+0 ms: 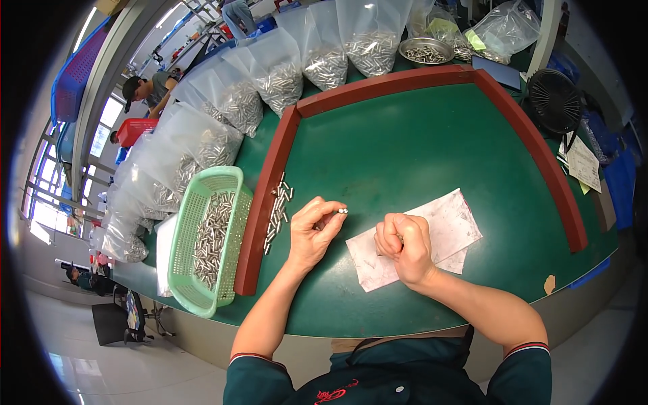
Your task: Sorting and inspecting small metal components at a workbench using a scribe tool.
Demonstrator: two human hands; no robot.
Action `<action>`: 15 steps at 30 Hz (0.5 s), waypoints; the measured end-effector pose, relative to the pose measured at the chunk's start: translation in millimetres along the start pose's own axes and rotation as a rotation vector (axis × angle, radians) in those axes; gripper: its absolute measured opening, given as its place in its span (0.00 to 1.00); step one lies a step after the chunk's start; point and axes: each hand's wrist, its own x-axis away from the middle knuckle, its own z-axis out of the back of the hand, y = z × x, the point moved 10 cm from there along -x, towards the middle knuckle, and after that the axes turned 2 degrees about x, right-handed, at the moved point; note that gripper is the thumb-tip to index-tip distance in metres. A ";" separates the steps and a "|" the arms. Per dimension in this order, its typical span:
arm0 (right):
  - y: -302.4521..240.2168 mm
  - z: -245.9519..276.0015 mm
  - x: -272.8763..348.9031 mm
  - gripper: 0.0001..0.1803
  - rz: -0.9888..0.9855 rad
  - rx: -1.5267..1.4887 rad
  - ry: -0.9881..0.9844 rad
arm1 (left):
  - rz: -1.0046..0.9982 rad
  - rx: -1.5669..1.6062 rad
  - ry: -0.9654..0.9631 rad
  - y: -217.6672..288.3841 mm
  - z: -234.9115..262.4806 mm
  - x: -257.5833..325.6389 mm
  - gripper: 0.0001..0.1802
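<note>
Over the green tabletop, my left hand point(315, 229) is closed in a pinch around small metal pins point(343, 210), whose shiny ends show at the fingertips. My right hand point(407, 247) is curled into a fist above a stained white cloth point(449, 226); something small shows in its curl, too hidden to name. Left of my left hand, a loose row of metal pins point(277, 212) lies along the red-brown wooden rail point(260, 236). Beyond that rail stands a light green plastic basket point(177, 260) with a heap of the same pins inside.
Clear plastic bags of metal pins point(280, 81) line the far and left sides. A metal bowl of pins point(425, 52) sits at the back. The red-brown frame point(388, 84) bounds the work area. A black fan point(555, 101) and papers point(582, 162) are at right. Another person point(154, 91) works far left.
</note>
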 end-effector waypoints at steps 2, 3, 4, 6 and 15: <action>1.9 0.7 0.3 0.20 -0.006 -0.004 0.003 | 0.046 0.020 -0.009 -1.3 -0.8 1.9 0.05; 3.8 0.8 -0.3 0.20 -0.015 -0.014 0.000 | 0.090 0.041 -0.017 -3.2 -1.9 3.1 0.04; 6.1 0.9 -1.4 0.20 -0.024 -0.024 -0.002 | 0.174 0.047 -0.122 -7.4 -9.0 4.8 0.04; 5.9 5.0 -2.5 0.20 -0.030 -0.036 0.017 | 0.335 0.034 -0.422 -4.9 -32.3 11.9 0.04; 7.2 6.4 -8.5 0.21 -0.011 -0.048 0.015 | 0.342 -0.200 -0.537 12.4 -47.9 24.4 0.10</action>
